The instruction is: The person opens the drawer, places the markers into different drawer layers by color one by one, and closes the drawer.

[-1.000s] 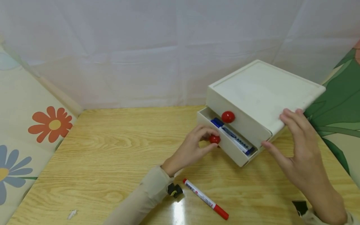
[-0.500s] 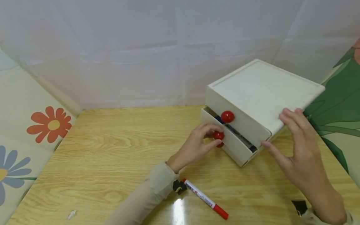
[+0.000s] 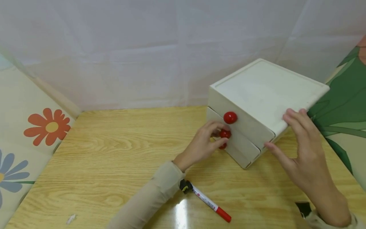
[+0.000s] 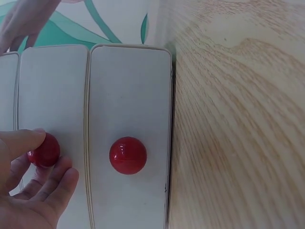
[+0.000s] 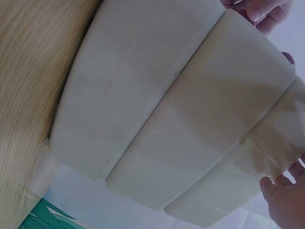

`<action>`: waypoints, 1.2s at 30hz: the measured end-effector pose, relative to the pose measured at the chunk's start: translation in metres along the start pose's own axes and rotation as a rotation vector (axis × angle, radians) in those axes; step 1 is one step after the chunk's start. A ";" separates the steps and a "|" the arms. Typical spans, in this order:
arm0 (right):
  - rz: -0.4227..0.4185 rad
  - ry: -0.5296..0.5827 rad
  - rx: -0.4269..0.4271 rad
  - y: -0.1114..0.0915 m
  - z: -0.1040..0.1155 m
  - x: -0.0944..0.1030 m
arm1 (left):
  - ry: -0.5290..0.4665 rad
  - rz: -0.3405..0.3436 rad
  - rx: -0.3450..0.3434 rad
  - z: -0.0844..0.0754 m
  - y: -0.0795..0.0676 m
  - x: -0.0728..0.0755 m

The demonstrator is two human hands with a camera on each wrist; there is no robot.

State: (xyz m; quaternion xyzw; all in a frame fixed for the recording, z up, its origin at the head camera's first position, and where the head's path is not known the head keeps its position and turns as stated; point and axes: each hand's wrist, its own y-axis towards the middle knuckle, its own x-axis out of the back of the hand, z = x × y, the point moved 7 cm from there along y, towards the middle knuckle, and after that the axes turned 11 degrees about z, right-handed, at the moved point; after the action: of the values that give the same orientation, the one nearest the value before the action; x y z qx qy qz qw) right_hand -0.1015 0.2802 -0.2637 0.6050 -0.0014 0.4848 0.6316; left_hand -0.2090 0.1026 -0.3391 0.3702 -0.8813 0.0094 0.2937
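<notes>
A white cabinet with stacked drawers [image 3: 268, 95] stands at the right of the head view, each drawer front bearing a round red knob. Between thumb and fingers my left hand [image 3: 200, 144] holds the middle drawer's red knob [image 4: 46, 150]; that drawer sits flush in the cabinet. Below it, the lowest drawer's knob [image 4: 127, 155] is untouched, and the top drawer's knob [image 3: 230, 117] is just above my fingers. My right hand [image 3: 307, 156] rests on the cabinet's near right corner, fingertips on the top and thumb at the front edge. The drawer's contents are hidden.
On the wooden table [image 3: 120, 143] lies a red-and-white marker [image 3: 210, 201], its far end partly covered by the black wrist device [image 3: 186, 187]. A small white scrap [image 3: 71, 218] is at the lower left. A pale curtain [image 3: 128, 57] hangs behind.
The middle drawer, earlier partly open with blue markers showing, has slid in and shut. My left hand moved with its knob, right and slightly up. The right hand stayed on the cabinet.
</notes>
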 end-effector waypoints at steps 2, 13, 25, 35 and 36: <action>-0.014 0.014 0.010 0.001 0.001 0.000 | 0.005 0.000 -0.001 0.001 0.001 0.000; -0.029 0.020 0.019 0.002 0.002 0.001 | -0.037 -0.002 -0.020 0.004 -0.001 0.002; -0.009 0.003 0.008 0.000 0.002 0.001 | -0.080 0.007 -0.008 0.013 -0.006 -0.002; -0.016 0.000 0.016 0.001 0.004 0.002 | -0.123 0.031 0.098 0.028 -0.009 -0.007; -0.013 -0.002 0.014 0.001 0.004 0.002 | -0.118 0.033 0.107 0.030 -0.009 -0.007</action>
State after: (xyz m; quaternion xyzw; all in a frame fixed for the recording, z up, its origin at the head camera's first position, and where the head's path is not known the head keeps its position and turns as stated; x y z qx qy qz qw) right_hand -0.0985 0.2780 -0.2607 0.6098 0.0056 0.4801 0.6305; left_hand -0.2142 0.0935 -0.3693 0.3705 -0.9013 0.0397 0.2210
